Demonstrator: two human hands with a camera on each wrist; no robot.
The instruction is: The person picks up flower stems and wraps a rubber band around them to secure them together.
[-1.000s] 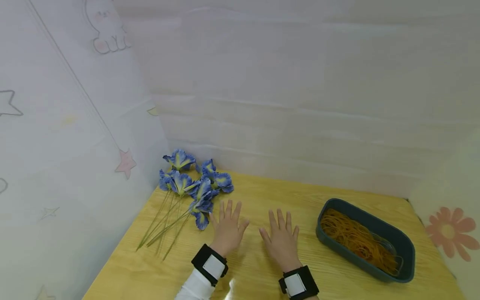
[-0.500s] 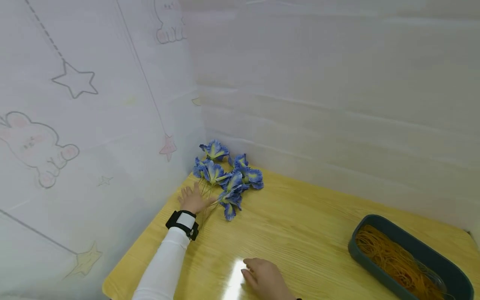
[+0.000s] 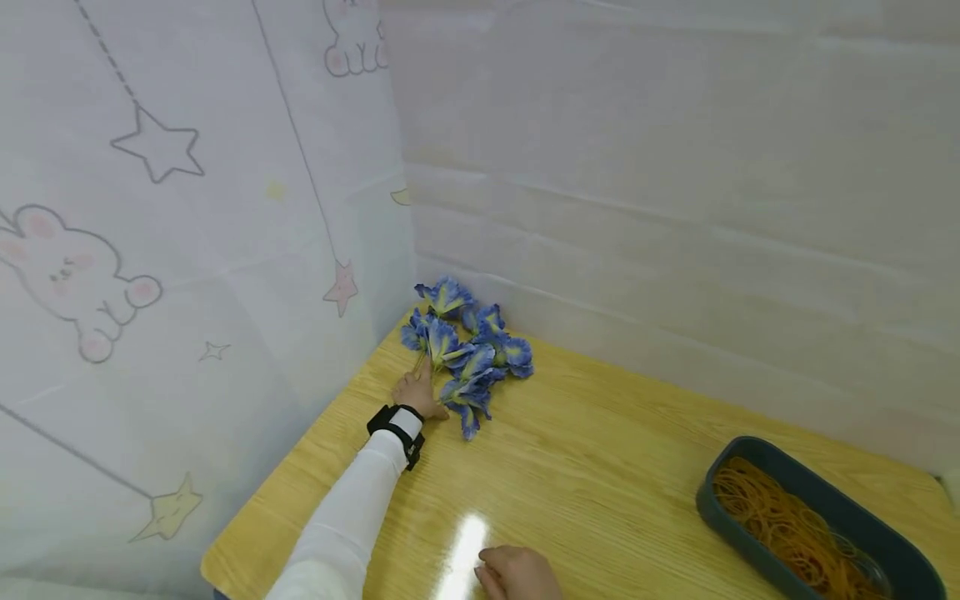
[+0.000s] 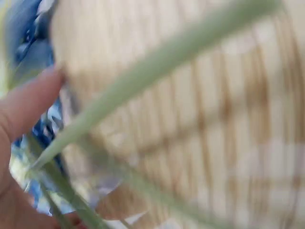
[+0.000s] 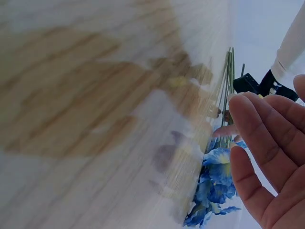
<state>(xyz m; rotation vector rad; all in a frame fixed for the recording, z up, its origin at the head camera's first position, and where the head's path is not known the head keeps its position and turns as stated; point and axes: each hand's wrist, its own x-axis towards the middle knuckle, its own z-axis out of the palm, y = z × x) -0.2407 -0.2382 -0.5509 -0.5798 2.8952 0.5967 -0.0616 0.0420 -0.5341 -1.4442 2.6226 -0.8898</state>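
Several blue artificial irises (image 3: 465,358) with yellow-streaked petals and thin green stems lie at the table's back left corner. My left hand (image 3: 420,393) is at the stems just below the flower heads. In the left wrist view its thumb (image 4: 33,102) stands out straight, away from the fingers, with green stems (image 4: 138,78) passing across in front of the palm. Most of the left fingers are hidden. My right hand (image 3: 519,573) hovers low over the front of the table, fingers relaxed and holding nothing; in the right wrist view its fingers (image 5: 259,136) are loosely bent.
A dark blue-green oblong tub (image 3: 750,546) with many orange-brown rubber bands (image 3: 787,521) stands on the wooden table (image 3: 600,467) at the right. White cloth walls (image 3: 637,208) with printed stars and bunnies close off the left and back.
My left hand has gone from the middle of the table to the iris stems and moved up close to the blooms. The right hand has drawn back towards the front edge. The view has turned left.
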